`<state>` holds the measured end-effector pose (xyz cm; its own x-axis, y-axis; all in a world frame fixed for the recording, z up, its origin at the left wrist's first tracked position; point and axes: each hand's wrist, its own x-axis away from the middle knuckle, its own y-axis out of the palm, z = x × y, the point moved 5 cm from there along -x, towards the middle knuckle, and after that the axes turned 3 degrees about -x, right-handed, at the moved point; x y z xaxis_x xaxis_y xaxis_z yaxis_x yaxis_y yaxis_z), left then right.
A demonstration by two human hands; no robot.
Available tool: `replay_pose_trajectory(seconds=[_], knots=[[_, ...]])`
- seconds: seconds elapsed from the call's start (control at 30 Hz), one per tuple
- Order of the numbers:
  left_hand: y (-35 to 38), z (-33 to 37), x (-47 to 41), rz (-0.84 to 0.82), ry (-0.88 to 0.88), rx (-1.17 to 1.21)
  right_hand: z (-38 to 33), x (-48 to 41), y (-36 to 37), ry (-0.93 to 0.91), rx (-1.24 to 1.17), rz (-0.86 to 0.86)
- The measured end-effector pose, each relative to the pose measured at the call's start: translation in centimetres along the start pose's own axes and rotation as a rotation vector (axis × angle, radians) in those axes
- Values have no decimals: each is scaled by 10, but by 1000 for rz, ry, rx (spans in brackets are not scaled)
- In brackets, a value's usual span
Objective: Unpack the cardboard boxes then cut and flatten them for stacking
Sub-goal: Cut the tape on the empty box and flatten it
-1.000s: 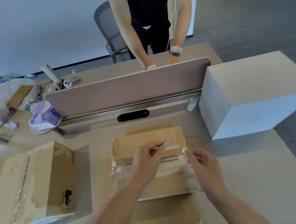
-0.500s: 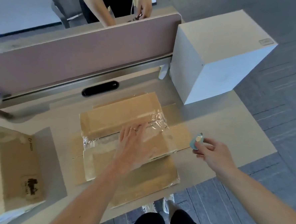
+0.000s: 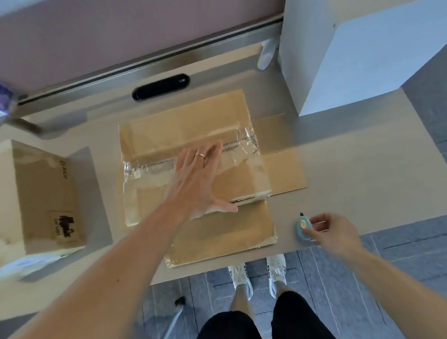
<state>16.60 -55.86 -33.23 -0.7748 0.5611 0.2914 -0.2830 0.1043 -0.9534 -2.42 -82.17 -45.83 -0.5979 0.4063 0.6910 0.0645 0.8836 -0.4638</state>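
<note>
A person stands at a pale desk [image 3: 361,174], seen from above. There are two brown cardboard boxes, one large white box [image 3: 353,43], one small blue cutter [image 3: 302,227] and two bare hands.

The first brown box, the flattened box [image 3: 188,124], lies in the middle of the desk with its panels spread out. Crinkled clear tape [image 3: 149,168] runs across its width and shines in the light. The second brown box [image 3: 43,191] stands unflattened at the left, well apart from the first, with a dark printed label on its side. The white box sits at the far right against a dusty-pink divider panel [image 3: 130,25].

The left hand [image 3: 197,181] lies flat on the flattened box, fingers straight and close together, thumb spread wide, palm pressing down over the taped seam. It wears a ring [image 3: 200,155].

The right hand [image 3: 331,233] is near the desk's front edge, just right of the flattened box. Its fingertips and thumb pinch the cutter, which is low against the desk top; whether it rests there cannot be told.
</note>
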Motion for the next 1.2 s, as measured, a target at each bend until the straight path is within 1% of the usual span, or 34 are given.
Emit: replay_pose_trajectory(seconds=[0.07, 0.23, 0.37, 0.5, 0.6, 0.7, 0.77, 0.8, 0.83, 0.9, 0.97, 1.0, 1.03, 1.13, 1.2], knots=[[0, 1, -1, 15, -4, -8, 2, -4, 1, -49, 78, 11], [3, 3, 2, 19, -25, -20, 8, -6, 2, -175, 106, 66], [1, 8, 4, 19, -27, -55, 12, -3, -2, -215, 102, 78], [-9, 16, 4, 25, -51, -118, -2, 7, -16, -250, 150, 96], [-25, 20, 11, 107, -56, -121, -27, 17, -30, -291, 86, 81], [-54, 25, 22, 236, -29, -65, -71, 28, -40, -418, 41, 21], [-78, 23, 32, 300, -28, 29, -110, 40, -46, -512, 6, 3], [-89, 20, 38, 293, -47, 104, -131, 47, -48, -560, -4, -3], [-97, 16, 43, 258, -80, 188, -153, 55, -48, -608, -9, -17], [-103, 5, 57, 103, -170, 362, -192, 69, -43, -687, -26, -89], [-100, -6, 73, -33, -277, 566, -224, 80, -35, -724, -48, -198], [-96, -11, 83, -81, -335, 623, -235, 84, -29, -722, -32, -260], [-91, -18, 92, -122, -380, 616, -242, 88, -23, -714, 27, -319], [-67, -37, 122, -304, -432, 350, -241, 93, 0, -709, 358, -451], [-49, -42, 136, -364, -450, 318, -231, 94, 12, -751, 574, -460]])
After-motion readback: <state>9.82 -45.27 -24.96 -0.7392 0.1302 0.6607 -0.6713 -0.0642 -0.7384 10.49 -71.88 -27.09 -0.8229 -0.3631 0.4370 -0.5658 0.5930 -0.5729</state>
